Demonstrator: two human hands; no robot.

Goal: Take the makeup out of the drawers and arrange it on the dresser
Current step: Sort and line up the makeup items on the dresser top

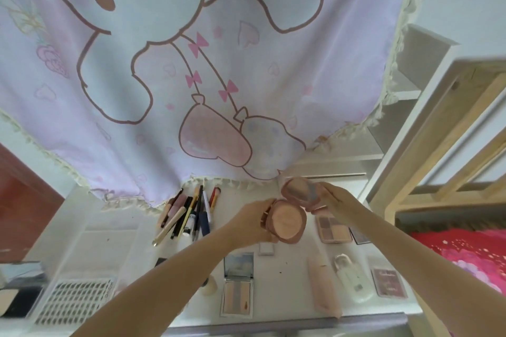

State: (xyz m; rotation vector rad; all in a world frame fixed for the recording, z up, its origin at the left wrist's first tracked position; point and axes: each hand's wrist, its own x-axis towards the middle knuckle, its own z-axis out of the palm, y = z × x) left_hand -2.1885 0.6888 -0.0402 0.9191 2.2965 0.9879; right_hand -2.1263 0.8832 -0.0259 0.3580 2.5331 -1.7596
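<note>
My left hand (253, 220) grips the base of an open pink round compact (287, 223) above the white dresser top (287, 257). My right hand (332, 201) holds its raised mirror lid (299, 193). On the dresser lie a bunch of brushes and pencils (189, 213), an open mirrored palette (238, 284), an eyeshadow palette (332, 228), a pink tube (323, 286), a white bottle (353, 279) and a dark red palette (388, 282).
A pink cartoon cloth (191, 63) hangs behind the dresser. A clear plastic drawer unit (90, 243) with a sheet of lashes (76, 301) stands at the left. White shelves (394, 117) and a wooden bed frame (451, 131) with red bedding (465, 254) are at the right.
</note>
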